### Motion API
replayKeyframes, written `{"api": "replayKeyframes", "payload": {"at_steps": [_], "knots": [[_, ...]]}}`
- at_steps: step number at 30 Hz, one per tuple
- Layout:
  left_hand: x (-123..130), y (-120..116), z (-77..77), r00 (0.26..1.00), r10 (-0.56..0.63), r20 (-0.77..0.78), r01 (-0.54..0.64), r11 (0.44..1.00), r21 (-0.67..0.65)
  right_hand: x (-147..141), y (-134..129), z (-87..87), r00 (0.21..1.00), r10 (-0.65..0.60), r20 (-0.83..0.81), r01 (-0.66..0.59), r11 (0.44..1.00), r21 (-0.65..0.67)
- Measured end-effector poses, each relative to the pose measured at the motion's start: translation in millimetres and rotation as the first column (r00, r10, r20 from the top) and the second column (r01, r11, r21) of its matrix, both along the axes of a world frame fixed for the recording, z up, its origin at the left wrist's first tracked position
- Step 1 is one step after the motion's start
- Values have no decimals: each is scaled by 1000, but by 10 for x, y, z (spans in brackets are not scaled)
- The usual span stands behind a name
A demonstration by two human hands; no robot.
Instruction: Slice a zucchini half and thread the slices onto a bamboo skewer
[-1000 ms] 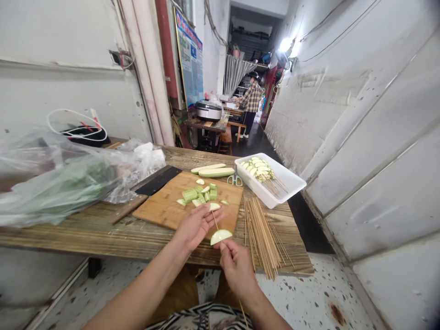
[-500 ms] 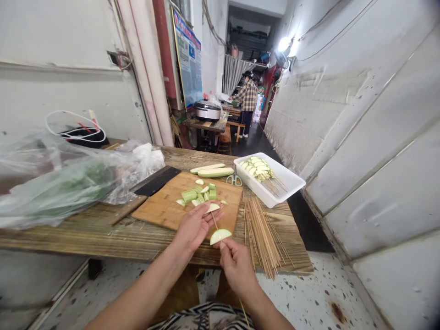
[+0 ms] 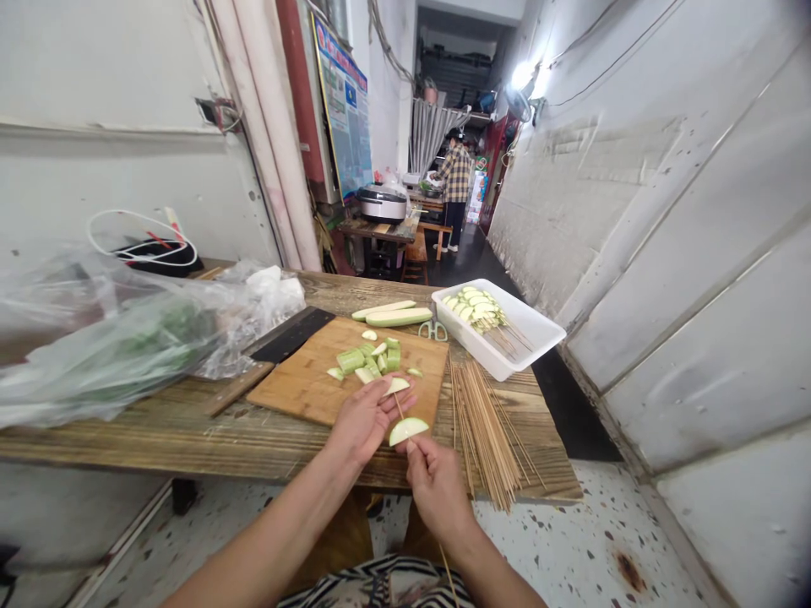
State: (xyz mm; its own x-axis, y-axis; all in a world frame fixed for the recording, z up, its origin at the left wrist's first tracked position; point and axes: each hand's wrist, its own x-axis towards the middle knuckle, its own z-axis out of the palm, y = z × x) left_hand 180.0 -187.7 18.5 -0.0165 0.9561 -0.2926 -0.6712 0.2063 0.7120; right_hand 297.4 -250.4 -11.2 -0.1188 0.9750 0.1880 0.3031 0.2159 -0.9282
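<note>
Here, skewer w/ slice, in R hand

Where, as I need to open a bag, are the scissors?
Head view, right of centre: the scissors lie by the far right corner of the cutting board, between squash halves and white tub.

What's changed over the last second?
Very little: the pale slice in the left hand and the pierced slice on the skewer in the right hand look slightly closer together. The co-worker has shifted a little left in the picture. Both hands kept their holds; the cutting board, white tray and skewer bundle stayed put.
</note>
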Motion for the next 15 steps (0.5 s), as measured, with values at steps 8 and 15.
{"api": "replayKeyframes", "payload": {"at_steps": [8, 15], "knots": [[103, -52, -55, 1000, -1, -26, -1, 996, -90, -5, 93, -12, 1000, -13, 22, 12, 1000, 28], [183, -110, -134, 999, -38, -32, 36, 997, -69, -2, 208, -98, 999, -34, 31, 33, 999, 30]]}}
